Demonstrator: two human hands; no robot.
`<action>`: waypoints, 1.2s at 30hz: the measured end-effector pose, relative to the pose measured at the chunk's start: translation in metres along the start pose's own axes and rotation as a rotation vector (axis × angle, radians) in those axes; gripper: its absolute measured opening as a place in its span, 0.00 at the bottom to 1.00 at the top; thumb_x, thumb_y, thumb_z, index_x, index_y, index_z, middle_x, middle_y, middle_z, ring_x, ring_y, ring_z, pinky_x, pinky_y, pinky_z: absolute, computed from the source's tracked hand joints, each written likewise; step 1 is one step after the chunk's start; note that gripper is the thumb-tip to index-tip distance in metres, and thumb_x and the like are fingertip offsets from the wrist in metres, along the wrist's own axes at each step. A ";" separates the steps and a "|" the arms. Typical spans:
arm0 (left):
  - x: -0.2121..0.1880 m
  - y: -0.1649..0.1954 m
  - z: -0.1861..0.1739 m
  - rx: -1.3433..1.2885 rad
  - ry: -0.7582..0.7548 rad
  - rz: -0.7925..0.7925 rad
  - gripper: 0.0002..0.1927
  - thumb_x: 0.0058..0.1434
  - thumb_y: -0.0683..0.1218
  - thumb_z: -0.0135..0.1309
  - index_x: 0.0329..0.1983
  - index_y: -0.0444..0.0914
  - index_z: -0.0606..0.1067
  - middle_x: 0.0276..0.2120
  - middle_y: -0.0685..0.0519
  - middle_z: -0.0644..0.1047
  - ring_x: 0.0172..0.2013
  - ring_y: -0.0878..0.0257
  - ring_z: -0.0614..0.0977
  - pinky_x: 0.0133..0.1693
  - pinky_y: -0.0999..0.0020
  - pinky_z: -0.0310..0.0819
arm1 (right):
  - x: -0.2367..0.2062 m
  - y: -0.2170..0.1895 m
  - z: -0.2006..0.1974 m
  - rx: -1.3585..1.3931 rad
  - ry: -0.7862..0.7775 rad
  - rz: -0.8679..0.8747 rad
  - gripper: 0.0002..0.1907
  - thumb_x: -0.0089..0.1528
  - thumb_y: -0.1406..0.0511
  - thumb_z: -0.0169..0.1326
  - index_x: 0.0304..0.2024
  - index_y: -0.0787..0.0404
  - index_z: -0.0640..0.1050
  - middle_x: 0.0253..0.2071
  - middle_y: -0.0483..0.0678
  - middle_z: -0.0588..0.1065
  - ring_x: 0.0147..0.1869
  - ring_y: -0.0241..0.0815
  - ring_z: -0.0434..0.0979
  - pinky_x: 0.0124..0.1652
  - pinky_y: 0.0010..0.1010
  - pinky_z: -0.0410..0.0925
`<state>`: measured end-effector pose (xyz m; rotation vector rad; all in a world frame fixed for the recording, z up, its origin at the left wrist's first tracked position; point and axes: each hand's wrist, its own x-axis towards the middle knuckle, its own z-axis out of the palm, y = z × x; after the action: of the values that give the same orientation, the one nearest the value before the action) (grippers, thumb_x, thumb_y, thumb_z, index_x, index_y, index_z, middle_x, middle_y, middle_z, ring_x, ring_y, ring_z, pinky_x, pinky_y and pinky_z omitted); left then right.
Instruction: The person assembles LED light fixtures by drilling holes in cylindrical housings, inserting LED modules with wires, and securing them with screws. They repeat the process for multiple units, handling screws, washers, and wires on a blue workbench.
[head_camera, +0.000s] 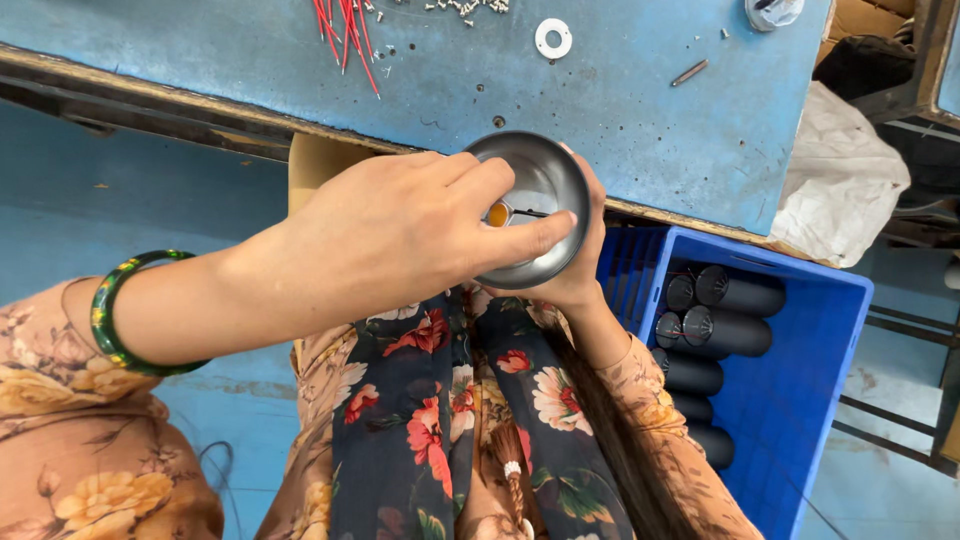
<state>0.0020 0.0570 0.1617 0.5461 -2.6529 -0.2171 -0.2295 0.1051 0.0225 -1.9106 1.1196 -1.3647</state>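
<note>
My left hand (400, 235), with a green bangle on its wrist, reaches across a round shiny metal bowl (548, 175). Its thumb and forefinger pinch a small orange-tipped piece (497, 214) with a thin dark lead inside the bowl. My right hand (582, 282) holds the bowl from underneath and behind, mostly hidden by it. The bowl is held over my lap, just at the near edge of the blue worktable (620, 110).
On the table lie a bundle of red wires (345, 30), a white washer (553, 38) and small metal bits (465, 6). A blue plastic crate (820, 350) at my right holds several black cylinders (720, 330). A white sack (840, 180) lies beyond it.
</note>
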 end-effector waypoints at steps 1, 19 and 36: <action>-0.001 0.000 -0.001 0.003 0.001 0.003 0.29 0.53 0.43 0.57 0.61 0.46 0.73 0.35 0.51 0.72 0.35 0.57 0.80 0.39 0.62 0.76 | 0.000 0.000 0.000 -0.003 0.000 -0.006 0.67 0.41 0.56 0.82 0.73 0.61 0.55 0.67 0.54 0.67 0.69 0.47 0.72 0.68 0.39 0.67; 0.026 0.008 0.023 0.231 -0.201 -0.089 0.23 0.39 0.50 0.64 0.37 0.35 0.77 0.35 0.47 0.77 0.37 0.56 0.82 0.35 0.66 0.79 | -0.011 0.005 0.005 -0.132 -0.039 -0.026 0.71 0.37 0.54 0.84 0.72 0.64 0.56 0.68 0.56 0.67 0.70 0.51 0.72 0.69 0.40 0.67; 0.029 0.002 0.041 0.024 -0.237 -0.194 0.24 0.41 0.44 0.68 0.42 0.33 0.75 0.38 0.43 0.77 0.33 0.51 0.85 0.28 0.62 0.80 | -0.017 0.003 0.000 0.044 -0.018 0.141 0.69 0.41 0.59 0.84 0.74 0.62 0.54 0.68 0.54 0.65 0.71 0.45 0.70 0.70 0.38 0.67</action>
<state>-0.0404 0.0499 0.1360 0.8337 -2.8324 -0.3262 -0.2326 0.1179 0.0112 -1.7743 1.1816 -1.2825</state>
